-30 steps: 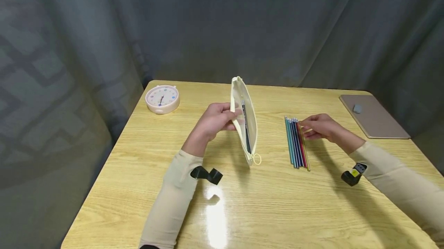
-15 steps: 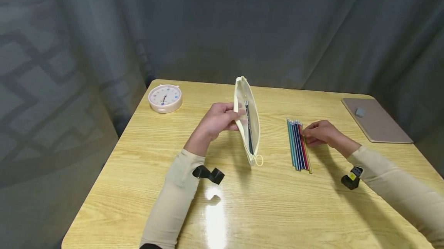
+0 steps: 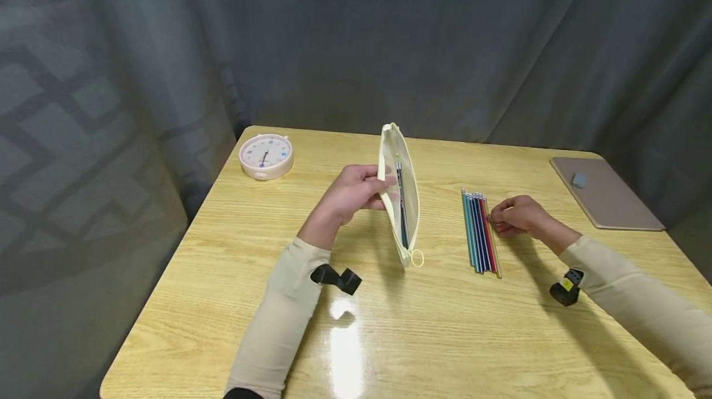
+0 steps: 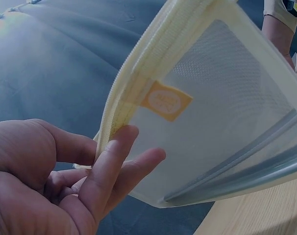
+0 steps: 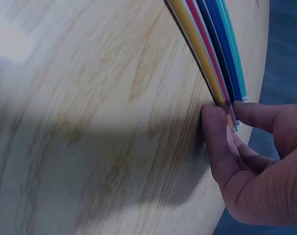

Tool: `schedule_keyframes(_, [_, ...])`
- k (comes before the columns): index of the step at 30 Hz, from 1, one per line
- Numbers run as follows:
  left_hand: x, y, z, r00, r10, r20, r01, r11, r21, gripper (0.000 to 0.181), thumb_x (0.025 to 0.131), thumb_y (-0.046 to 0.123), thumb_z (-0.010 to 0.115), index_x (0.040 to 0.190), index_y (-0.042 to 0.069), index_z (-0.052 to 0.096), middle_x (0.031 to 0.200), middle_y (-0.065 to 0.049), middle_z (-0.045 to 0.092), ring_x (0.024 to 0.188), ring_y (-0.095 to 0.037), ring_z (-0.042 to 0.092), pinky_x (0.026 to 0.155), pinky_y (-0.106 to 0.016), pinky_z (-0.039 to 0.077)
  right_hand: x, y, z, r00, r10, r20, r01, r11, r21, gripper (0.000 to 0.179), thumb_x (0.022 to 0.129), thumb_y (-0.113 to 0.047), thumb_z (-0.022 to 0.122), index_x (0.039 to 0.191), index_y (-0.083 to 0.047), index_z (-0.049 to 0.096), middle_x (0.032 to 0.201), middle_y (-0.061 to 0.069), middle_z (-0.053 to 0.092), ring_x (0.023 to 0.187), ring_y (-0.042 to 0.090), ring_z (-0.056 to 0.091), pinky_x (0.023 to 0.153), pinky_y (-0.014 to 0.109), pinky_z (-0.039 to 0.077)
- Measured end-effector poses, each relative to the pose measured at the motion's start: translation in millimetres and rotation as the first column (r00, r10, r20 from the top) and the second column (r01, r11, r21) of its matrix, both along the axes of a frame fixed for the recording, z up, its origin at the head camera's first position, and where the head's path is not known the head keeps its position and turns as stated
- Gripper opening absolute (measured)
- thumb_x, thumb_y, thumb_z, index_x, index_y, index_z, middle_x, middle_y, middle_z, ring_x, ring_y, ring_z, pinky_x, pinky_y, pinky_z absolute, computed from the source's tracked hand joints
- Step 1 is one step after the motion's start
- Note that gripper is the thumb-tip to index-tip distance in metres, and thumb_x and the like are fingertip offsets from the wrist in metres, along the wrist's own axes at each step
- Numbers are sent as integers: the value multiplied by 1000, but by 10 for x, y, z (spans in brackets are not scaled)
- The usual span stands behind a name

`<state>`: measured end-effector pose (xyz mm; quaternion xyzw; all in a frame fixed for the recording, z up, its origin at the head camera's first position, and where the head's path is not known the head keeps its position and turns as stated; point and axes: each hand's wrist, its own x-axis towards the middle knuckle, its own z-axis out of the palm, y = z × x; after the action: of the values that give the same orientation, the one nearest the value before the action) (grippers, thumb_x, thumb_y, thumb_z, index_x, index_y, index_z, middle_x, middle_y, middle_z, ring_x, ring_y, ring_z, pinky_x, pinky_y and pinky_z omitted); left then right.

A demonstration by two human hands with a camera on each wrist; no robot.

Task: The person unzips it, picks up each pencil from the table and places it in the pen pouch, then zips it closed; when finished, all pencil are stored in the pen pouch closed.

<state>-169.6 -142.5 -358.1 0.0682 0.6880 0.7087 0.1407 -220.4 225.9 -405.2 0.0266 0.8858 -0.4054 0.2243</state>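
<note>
My left hand [image 3: 354, 192] pinches the zipper edge of a pale yellow mesh pencil pouch [image 3: 413, 192], held upright with its mouth spread. A few dark pencils [image 3: 403, 207] stand inside; in the left wrist view an orange label [image 4: 166, 101] shows on the mesh. To the right, several pencils [image 3: 478, 235] lie side by side on the table, teal and blue through red to yellow. My right hand [image 3: 517, 215] pinches the yellow pencil [image 5: 200, 51] near its far end, at the outer right of the row. The red pencil [image 5: 207, 44] lies right beside it.
A pink round clock [image 3: 266, 157] stands at the table's back left. At the back right, a pinkish-brown notebook [image 3: 617, 198] carries a small grey-blue eraser [image 3: 578, 180]. Dark curtains [image 3: 367, 47] hang right behind the wooden table [image 3: 423, 337].
My right hand has slid a little nearer along the yellow pencil, baring its far tip. The left hand keeps its hold on the pouch; the head view has shifted slightly.
</note>
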Motion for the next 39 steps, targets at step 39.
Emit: schedule_keyframes(39, [24,-1,24,1000,18,5,-18,1000,2,33,103,2,60,134,-9,62,118,-24,71,80,-15,70,75,-26,65,11,-146,178,1000,4,16,-2,989,-151,54,101,-3,58,144,20,34,85,-3,66,72,5,68,75,26,66])
